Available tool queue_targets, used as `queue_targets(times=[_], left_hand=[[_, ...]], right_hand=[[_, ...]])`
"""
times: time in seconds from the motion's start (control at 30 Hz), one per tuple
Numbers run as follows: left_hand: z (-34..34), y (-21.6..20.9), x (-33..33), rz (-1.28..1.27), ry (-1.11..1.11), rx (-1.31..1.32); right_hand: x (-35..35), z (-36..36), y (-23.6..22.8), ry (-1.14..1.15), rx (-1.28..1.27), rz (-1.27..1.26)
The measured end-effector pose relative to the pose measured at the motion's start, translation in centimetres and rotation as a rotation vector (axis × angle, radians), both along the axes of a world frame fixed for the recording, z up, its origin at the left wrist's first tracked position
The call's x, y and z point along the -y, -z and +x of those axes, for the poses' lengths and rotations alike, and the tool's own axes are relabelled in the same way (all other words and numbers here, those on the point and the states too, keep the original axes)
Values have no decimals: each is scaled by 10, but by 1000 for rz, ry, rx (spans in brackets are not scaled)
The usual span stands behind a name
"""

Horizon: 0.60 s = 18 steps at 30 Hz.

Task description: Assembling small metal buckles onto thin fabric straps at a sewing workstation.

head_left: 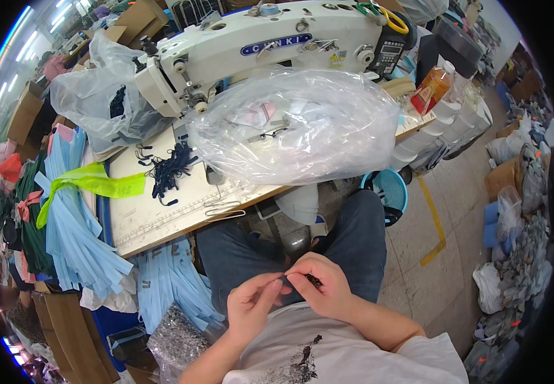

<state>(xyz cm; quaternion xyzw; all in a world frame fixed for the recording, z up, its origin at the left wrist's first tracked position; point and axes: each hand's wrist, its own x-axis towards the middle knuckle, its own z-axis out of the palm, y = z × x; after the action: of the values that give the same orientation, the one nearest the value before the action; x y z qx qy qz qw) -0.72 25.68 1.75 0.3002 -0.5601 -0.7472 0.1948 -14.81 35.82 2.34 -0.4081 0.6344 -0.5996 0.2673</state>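
Observation:
Above my lap, my left hand (252, 301) and my right hand (326, 287) meet at the fingertips. The left thumb and forefinger are pinched together; whatever they hold is too small to make out. My right hand is closed too, its thumb and forefinger pressed together at the left one's tips. A small dark thing (314, 280) shows in the curl of the right fingers, its kind unclear. Beyond the hands, a pile of navy cord loops (171, 169) with small end tips lies on the sewing table (155, 221).
A white sewing machine (257, 48) spans the table's back, with a big clear plastic bag (296, 128) before it. Light-blue fabric strips (72, 211) and a neon-yellow strip (107, 182) drape over the left edge. A blue basket (392, 185) stands right of my knee; an orange bottle (433, 88) sits back right.

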Motion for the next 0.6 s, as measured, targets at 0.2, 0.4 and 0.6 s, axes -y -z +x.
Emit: queue_targets(times=[0.2, 0.4, 0.6], left_hand=[[2, 0, -2, -95, -33, 1], [6, 3, 4, -290, 46, 22], [8, 7, 6, -239, 49, 25]], right_hand=[[0, 3, -5, 10, 59, -16], [-2, -4, 4, -130, 420, 75], [0, -4, 8, -116, 446, -2]])
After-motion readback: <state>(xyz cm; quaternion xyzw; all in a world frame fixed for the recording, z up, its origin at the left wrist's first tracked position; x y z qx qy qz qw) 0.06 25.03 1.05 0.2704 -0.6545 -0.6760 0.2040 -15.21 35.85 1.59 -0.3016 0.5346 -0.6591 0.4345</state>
